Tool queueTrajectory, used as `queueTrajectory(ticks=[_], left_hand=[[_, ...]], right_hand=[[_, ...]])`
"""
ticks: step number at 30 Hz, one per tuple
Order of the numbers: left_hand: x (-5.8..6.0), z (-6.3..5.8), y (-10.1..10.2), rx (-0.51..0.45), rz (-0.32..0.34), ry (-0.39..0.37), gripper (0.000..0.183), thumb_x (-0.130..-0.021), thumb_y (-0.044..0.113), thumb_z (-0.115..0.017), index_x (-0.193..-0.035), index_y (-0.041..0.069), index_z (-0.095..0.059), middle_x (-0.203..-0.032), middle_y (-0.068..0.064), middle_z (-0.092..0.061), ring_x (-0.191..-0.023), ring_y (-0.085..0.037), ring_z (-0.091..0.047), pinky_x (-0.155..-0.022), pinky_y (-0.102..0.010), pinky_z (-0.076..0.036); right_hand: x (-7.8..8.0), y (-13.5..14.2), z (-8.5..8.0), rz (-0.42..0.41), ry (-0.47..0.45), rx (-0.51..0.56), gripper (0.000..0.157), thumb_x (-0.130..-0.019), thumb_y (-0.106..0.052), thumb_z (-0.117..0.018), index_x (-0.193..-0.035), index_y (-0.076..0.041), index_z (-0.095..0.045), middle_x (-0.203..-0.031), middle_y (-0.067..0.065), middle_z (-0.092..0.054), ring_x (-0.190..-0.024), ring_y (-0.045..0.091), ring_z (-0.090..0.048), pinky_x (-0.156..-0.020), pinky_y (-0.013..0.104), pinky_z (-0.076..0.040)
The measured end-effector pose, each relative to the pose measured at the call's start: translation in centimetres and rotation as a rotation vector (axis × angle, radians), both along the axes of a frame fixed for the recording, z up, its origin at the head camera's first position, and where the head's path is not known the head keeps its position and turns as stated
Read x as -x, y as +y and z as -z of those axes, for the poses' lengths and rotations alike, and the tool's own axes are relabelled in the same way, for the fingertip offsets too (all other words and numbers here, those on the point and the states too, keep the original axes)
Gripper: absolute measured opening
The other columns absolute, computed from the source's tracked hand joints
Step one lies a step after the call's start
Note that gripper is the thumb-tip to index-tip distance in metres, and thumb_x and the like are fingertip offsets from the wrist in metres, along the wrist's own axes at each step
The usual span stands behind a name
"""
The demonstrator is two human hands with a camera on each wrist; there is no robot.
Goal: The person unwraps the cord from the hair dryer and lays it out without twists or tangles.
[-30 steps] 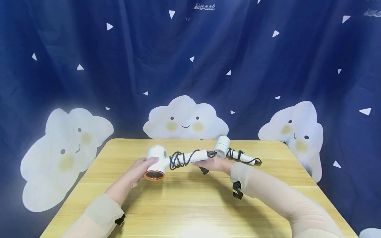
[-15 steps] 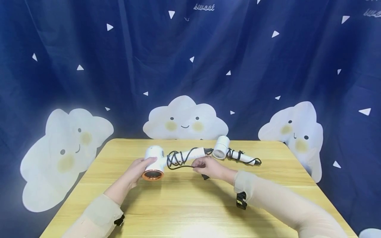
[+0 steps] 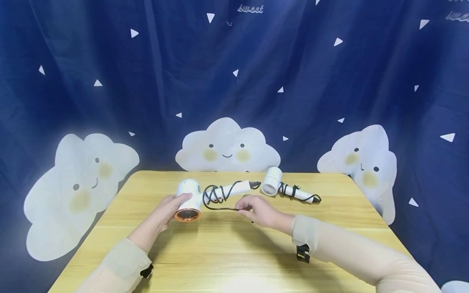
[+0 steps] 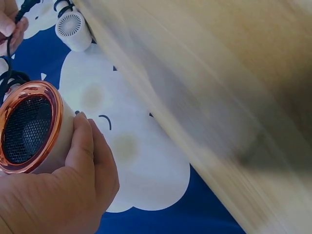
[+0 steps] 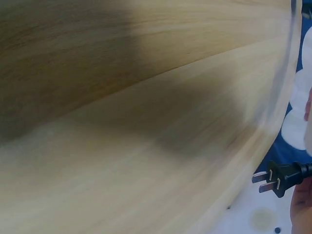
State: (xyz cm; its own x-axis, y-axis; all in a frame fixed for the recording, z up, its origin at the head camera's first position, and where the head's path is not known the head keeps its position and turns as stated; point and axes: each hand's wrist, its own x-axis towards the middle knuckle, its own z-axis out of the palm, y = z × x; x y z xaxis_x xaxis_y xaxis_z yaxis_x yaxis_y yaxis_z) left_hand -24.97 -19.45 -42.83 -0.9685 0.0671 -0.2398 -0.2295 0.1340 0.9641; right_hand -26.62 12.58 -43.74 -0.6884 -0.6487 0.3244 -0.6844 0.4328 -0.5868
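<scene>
A white hair dryer (image 3: 189,188) with a copper-coloured nozzle rim is gripped around its head by my left hand (image 3: 169,211); its handle points right. The left wrist view shows the mesh inside the copper rim (image 4: 58,117) and the fingers curled about the barrel. Black cord (image 3: 220,208) winds loosely around the handle. One strand of it runs to my right hand (image 3: 261,211), pinched between thumb and fingers below the handle's end. In the right wrist view a two-pin plug (image 5: 280,178) sticks out beside that hand.
A second white hair dryer (image 3: 272,182), its cord wrapped on the handle, lies at the back of the wooden table (image 3: 220,252), right of the first one. Behind the table hangs a blue curtain (image 3: 234,93) with clouds.
My right hand has come away from the handle's end, down towards me, drawing a strand of cord off the handle. The held hair dryer has shifted slightly left.
</scene>
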Motion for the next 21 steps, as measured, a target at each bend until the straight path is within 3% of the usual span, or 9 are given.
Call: queueTrajectory(ticks=[8, 21], left_hand=[[0.1, -0.2, -0.3, 0.002, 0.001, -0.006, 0.066, -0.096, 0.043, -0.062, -0.131, -0.011, -0.047, -0.099, -0.011, -0.068, -0.083, -0.018, -0.068, -0.075, -0.028, -0.057], [0.2, -0.1, -0.4, 0.004, -0.013, -0.011, 0.068, -0.095, 0.043, -0.063, -0.132, -0.012, -0.046, -0.097, -0.011, -0.069, -0.081, -0.018, -0.069, -0.073, -0.028, -0.058]], right_hand=[[-1.2, 0.2, -2.9, -0.026, 0.100, -0.027, 0.009, -0.090, -0.005, -0.072, -0.098, -0.007, -0.071, -0.090, -0.001, -0.067, -0.082, 0.009, -0.062, -0.077, 0.022, -0.055], [-1.4, 0.4, -7.0, -0.042, 0.202, -0.057, 0.009, -0.089, -0.005, -0.075, -0.095, -0.009, -0.070, -0.085, -0.005, -0.065, -0.078, 0.005, -0.060, -0.072, 0.023, -0.055]])
